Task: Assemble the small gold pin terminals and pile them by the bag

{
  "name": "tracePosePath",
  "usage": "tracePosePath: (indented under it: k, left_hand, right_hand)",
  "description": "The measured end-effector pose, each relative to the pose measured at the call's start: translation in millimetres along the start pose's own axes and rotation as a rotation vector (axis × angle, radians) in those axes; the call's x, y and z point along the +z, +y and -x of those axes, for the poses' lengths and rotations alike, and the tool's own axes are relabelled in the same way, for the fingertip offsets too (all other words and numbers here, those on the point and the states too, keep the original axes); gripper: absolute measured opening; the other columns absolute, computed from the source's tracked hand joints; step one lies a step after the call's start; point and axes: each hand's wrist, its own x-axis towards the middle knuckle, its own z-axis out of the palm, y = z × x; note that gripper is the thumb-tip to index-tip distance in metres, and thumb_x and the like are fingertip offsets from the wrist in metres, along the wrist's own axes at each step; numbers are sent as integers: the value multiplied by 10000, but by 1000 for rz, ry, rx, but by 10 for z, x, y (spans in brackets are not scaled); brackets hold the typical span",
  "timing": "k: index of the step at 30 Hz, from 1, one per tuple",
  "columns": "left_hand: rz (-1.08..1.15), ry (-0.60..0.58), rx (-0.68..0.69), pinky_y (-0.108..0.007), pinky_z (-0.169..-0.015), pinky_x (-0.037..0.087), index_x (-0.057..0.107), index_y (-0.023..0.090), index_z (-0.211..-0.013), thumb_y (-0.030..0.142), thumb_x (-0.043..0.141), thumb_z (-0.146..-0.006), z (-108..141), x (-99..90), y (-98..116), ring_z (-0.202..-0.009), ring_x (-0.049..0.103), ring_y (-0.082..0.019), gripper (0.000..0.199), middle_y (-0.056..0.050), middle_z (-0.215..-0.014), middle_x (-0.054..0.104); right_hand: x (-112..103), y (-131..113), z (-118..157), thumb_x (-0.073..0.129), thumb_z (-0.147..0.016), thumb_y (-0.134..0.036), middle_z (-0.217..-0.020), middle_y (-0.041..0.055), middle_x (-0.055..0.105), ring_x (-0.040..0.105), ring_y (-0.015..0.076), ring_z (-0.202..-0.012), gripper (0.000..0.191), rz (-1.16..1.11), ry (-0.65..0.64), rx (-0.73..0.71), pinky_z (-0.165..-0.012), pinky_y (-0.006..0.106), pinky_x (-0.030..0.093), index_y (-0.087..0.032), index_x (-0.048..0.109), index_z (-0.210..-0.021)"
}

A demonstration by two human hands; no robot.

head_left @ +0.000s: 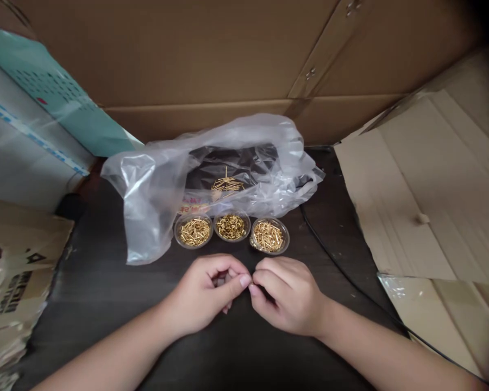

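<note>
Near the right cup (pixel 269 235), left hand (pixel 209 290) and right hand (pixel 289 296) are pinching closed on a tiny piece (pixel 251 283), seemingly needing steadiness.

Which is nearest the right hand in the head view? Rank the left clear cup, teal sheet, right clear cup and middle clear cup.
1. Right clear cup: just beyond the right hand.
2. Middle clear cup: beyond, leftward.
3. Left clear cup: row's left end.
4. Teal sheet: far upper left.

Three tubs (pixel 232 240) in a row, bag (pixel 155 198) behind them, hands (pixel 206 293) in front
</note>
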Motion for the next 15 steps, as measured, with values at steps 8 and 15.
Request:
tracePosePath:
  k: [8, 15]
  left_hand:
    - [-183, -3, 61, -184, -480, 430, 698, 126, -833, 310, 618, -973, 12, 2, 40, -508, 526, -69, 245, -4, -720, 594]
    - [-239, -14, 73, -197, -500, 430, 715, 134, -839, 293, 617, -972, 2, -10, 88, -545, 535, -89, 229, -17, -719, 609]
  right_hand:
    - [-25, 6, 5, 501, -950, -185, -632, 13, 508, 433, 158, -577, 299, 115, -24, -35, -564, 327, 367, -182, 599, -668]
    - [-79, 22, 13, 484, -920, -178, -601, 8, 487, 399, 156, -546, 311, 46, -22, -49, -532, 342, 337, -193, 592, -628]
